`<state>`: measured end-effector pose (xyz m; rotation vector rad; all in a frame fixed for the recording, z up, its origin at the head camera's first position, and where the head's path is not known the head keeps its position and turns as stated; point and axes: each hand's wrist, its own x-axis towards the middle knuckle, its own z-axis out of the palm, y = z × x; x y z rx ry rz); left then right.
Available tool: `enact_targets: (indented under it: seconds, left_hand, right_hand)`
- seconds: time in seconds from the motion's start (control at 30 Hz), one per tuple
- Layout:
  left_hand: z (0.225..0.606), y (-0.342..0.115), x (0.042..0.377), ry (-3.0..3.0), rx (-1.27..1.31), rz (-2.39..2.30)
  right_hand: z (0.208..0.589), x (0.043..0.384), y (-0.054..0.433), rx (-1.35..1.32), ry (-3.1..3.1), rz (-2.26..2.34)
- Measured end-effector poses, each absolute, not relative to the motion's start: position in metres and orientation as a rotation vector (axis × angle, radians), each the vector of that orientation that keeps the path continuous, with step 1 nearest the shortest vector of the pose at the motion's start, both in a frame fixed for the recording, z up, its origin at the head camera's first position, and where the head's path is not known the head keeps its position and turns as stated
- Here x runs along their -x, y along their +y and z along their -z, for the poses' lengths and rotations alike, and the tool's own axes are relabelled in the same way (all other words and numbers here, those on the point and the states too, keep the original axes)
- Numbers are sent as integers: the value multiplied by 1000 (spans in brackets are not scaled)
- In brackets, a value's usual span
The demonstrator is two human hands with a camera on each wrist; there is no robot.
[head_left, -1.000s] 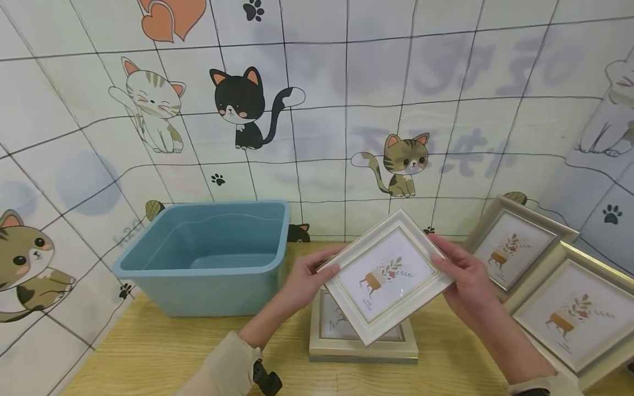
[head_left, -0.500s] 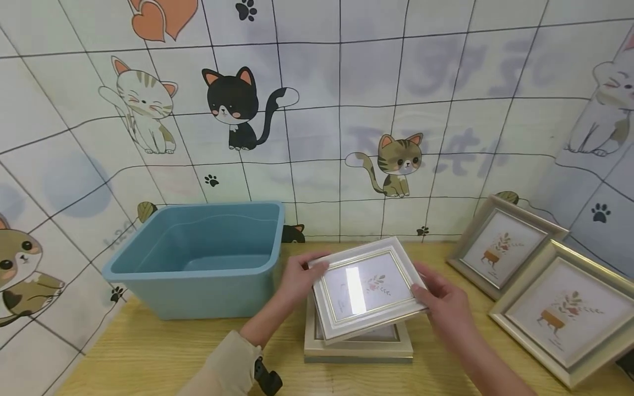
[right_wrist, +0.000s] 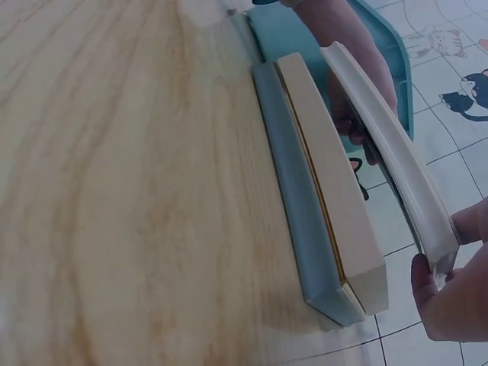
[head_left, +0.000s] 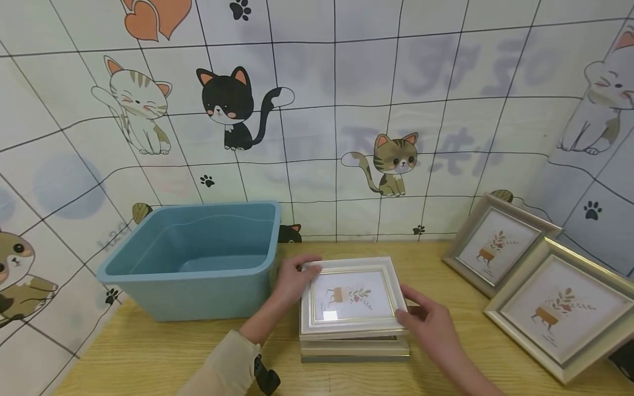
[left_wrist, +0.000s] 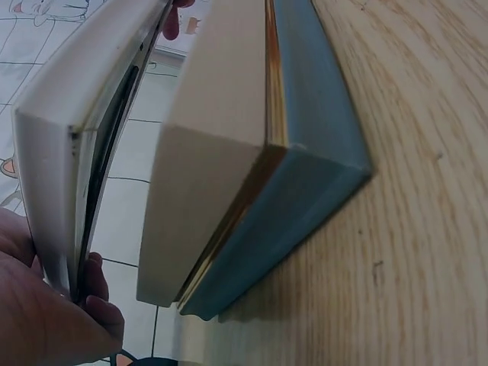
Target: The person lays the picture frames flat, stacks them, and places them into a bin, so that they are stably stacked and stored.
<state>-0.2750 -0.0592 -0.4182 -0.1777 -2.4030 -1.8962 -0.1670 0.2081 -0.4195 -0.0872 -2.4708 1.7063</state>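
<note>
The left hand (head_left: 291,280) and right hand (head_left: 432,325) both gripped 1 white photo frame (head_left: 354,297), gold-lined with a plant print, just above 2 stacked frames (head_left: 354,350) on the worktop (head_left: 138,357); 2 tilted frames (head_left: 559,311) and 1 blue bin (head_left: 193,297) flanked them.

The head view is bright, glare spotting the held frame's glass (head_left: 353,295); wrist views dimmer.
</note>
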Motion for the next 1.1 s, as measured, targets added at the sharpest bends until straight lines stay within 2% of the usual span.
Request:
enact_targets:
  seconds: [0.8, 1.1]
  left_hand:
    - [441, -64, 284, -2503, 308, 1785]
    - [445, -63, 282, -2537, 276, 1735]
  right_hand:
    - [432, 161, 206, 187, -2598, -1572]
    - [437, 163, 208, 216, -2636, -1591]
